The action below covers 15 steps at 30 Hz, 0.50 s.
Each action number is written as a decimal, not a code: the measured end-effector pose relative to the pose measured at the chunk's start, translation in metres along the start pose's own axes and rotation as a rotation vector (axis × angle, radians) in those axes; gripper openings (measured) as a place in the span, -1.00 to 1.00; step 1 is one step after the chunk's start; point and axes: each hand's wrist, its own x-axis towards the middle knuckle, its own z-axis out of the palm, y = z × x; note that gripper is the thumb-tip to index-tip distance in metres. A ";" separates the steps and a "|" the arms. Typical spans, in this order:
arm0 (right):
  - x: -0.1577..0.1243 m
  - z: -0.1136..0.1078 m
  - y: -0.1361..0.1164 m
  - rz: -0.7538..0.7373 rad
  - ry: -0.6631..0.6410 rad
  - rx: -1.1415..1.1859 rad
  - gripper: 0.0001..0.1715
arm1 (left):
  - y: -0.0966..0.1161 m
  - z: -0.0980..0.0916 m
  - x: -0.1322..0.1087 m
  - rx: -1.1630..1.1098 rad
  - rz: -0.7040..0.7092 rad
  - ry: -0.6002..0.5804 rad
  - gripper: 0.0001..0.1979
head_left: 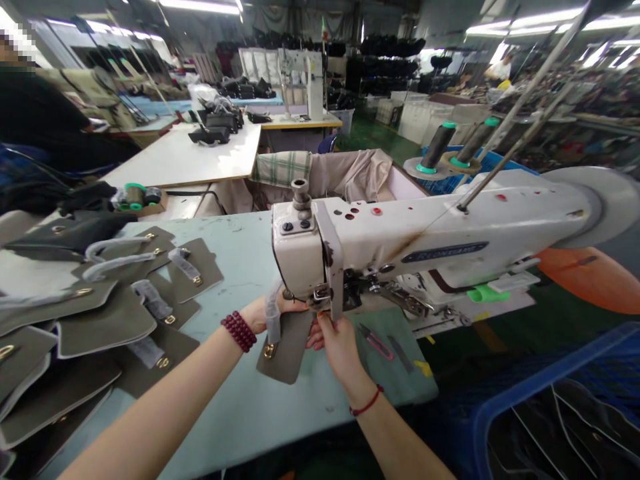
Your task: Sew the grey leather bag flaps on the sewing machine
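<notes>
A small grey bag panel (287,343), with a plastic-wrapped strap and a gold buckle (270,351), lies under the head of the white sewing machine (300,257). My left hand (273,312) grips its far left side near the presser foot; the strap and machine head hide some of the fingers. On the panel's right edge, close to the needle area, my right hand (340,340) is closed, thumb above and fingers curled. Pink-handled thread snips (377,342) and a grey metal strip (401,353) lie to the right of my right hand.
Several similar grey panels (107,320) with wrapped straps are piled at the left. A blue crate (480,427) with dark pieces stands at lower right. Thread cones (437,148) rise behind the machine. A person in dark clothing (45,120) sits at far left.
</notes>
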 end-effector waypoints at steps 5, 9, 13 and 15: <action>-0.001 0.002 0.002 -0.029 0.013 0.002 -0.61 | -0.005 -0.005 0.005 0.004 0.003 -0.013 -0.62; -0.001 0.000 0.003 -0.036 0.013 -0.024 -0.60 | -0.009 -0.005 0.006 -0.036 0.021 -0.041 -0.59; 0.001 0.000 0.005 -0.044 0.015 -0.033 -0.58 | -0.004 -0.003 0.003 -0.042 0.042 -0.044 -0.60; 0.000 0.000 0.006 -0.044 0.012 -0.022 -0.58 | 0.000 -0.002 0.002 -0.031 0.031 -0.035 -0.60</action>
